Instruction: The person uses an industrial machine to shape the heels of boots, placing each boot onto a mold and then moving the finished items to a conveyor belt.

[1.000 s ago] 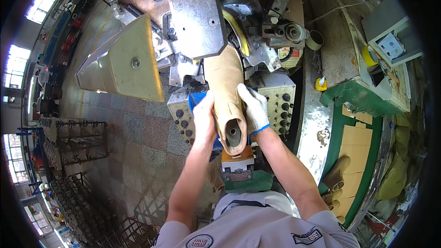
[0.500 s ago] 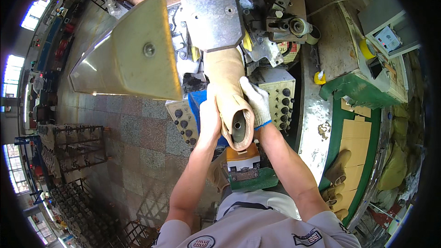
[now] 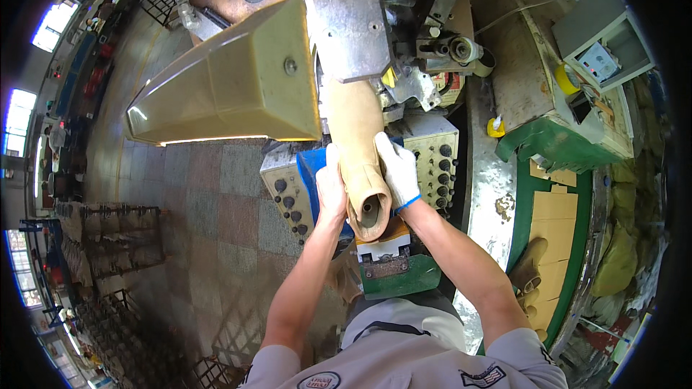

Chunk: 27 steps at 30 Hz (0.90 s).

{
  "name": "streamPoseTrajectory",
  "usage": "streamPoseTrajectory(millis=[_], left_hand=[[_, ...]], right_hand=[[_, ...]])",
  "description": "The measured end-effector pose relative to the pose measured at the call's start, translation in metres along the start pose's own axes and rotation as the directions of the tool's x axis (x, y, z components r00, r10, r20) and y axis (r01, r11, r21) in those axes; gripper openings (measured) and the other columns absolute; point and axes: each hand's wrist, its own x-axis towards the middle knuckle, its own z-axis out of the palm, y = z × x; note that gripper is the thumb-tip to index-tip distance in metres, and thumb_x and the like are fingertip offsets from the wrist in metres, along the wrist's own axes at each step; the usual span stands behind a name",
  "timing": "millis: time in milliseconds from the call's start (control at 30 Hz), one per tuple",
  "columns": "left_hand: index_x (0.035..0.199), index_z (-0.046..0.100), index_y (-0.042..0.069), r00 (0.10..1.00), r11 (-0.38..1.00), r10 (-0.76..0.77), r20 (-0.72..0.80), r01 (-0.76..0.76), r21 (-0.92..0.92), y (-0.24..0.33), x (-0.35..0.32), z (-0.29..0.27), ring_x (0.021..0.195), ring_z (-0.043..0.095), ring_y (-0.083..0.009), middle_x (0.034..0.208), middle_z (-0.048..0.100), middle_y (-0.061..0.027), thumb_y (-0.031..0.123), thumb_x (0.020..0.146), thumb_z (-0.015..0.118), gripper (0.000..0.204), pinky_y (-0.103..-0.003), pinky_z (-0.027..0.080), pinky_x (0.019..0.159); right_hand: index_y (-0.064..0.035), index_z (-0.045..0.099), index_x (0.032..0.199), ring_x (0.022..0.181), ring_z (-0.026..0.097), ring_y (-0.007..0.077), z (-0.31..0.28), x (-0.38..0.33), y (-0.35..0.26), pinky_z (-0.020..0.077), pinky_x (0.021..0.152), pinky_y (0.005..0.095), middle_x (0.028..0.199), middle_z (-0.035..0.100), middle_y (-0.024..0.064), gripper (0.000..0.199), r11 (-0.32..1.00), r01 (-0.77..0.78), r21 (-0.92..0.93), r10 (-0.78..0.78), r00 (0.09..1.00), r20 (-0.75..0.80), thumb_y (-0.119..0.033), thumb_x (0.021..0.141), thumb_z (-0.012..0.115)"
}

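A tan boot (image 3: pixel 356 126) on a last points away from me, its toe end beneath the machine's metal head plate (image 3: pixel 352 29). The boot's opening faces me, and a dark last with a round hole shows inside. My bare left hand (image 3: pixel 331 189) holds the boot's left side, fingers partly hidden behind it. On the other side my right hand (image 3: pixel 398 173), in a white knit glove with a blue cuff, presses along the leather. Both hands are closed round the boot from opposite sides. What lies under the plate is hidden.
Left of the head plate hangs a large yellowish guard (image 3: pixel 238 90). Knobbed control boxes (image 3: pixel 441 148) flank the boot. A green machine part (image 3: pixel 398 277) stands close to my waist. At right, several tan boots (image 3: pixel 532 263) lie on a green-edged bench (image 3: pixel 551 223).
The boot has straightened and its opening shows less widely. My hands stay on it, the gloved one slightly lower. My view has shifted, and the guard appears closer to the head plate.
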Motion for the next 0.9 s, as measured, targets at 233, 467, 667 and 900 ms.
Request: streamPoseTrajectory(millis=[233, 467, 667, 900], left_hand=[[0.113, 0.069, -0.01, 0.995, 0.997, 0.022, 0.097, -0.015, -0.071, 0.024, -0.012, 0.005, 0.092, 0.064, -0.0132, 0.104, 0.073, -0.0108, 0.052, 0.11, 0.044, 0.066, -0.031, 0.053, 0.085], [0.111, 0.068, -0.011, 0.997, 0.999, 0.03, 0.065, -0.031, 0.01, 0.03, -0.018, 0.01, 0.092, 0.064, -0.0139, 0.103, 0.073, -0.0123, 0.05, 0.11, 0.045, 0.066, -0.032, 0.052, 0.085], [0.112, 0.068, -0.012, 0.997, 0.993, 0.057, 0.052, -0.062, 0.097, 0.026, -0.014, 0.013, 0.094, 0.063, -0.0142, 0.103, 0.073, -0.0141, 0.049, 0.11, 0.044, 0.065, -0.032, 0.052, 0.086], [0.117, 0.066, -0.012, 0.999, 0.998, 0.048, 0.026, -0.048, 0.028, 0.022, -0.012, 0.016, 0.097, 0.063, -0.0133, 0.105, 0.073, -0.0143, 0.048, 0.111, 0.042, 0.065, -0.032, 0.052, 0.088]], right_hand=[[0.0046, 0.07, 0.121, 0.097, 0.063, 0.0126, -0.004, 0.004, -0.008, 0.0516, 0.087, 0.028, 0.112, 0.071, 0.0059, 0.043, 1.0, -0.016, 0.003, 0.016, 0.997, 0.077, -0.033, 0.101, 0.069], [0.0048, 0.07, 0.119, 0.096, 0.064, 0.0148, 0.005, -0.004, -0.014, 0.053, 0.086, 0.0302, 0.113, 0.071, 0.0076, 0.042, 0.998, 0.005, 0.057, -0.004, 1.0, -0.01, -0.032, 0.1, 0.07], [0.0041, 0.072, 0.115, 0.094, 0.064, 0.0136, 0.002, 0.002, -0.019, 0.0531, 0.084, 0.03, 0.108, 0.071, 0.0069, 0.038, 1.0, 0.01, 0.023, -0.01, 1.0, 0.017, -0.03, 0.1, 0.071], [0.005, 0.073, 0.114, 0.092, 0.063, 0.0121, -0.001, 0.006, -0.013, 0.0522, 0.082, 0.0284, 0.106, 0.072, 0.006, 0.038, 0.999, 0.019, -0.05, -0.02, 0.999, -0.026, -0.03, 0.099, 0.072]])
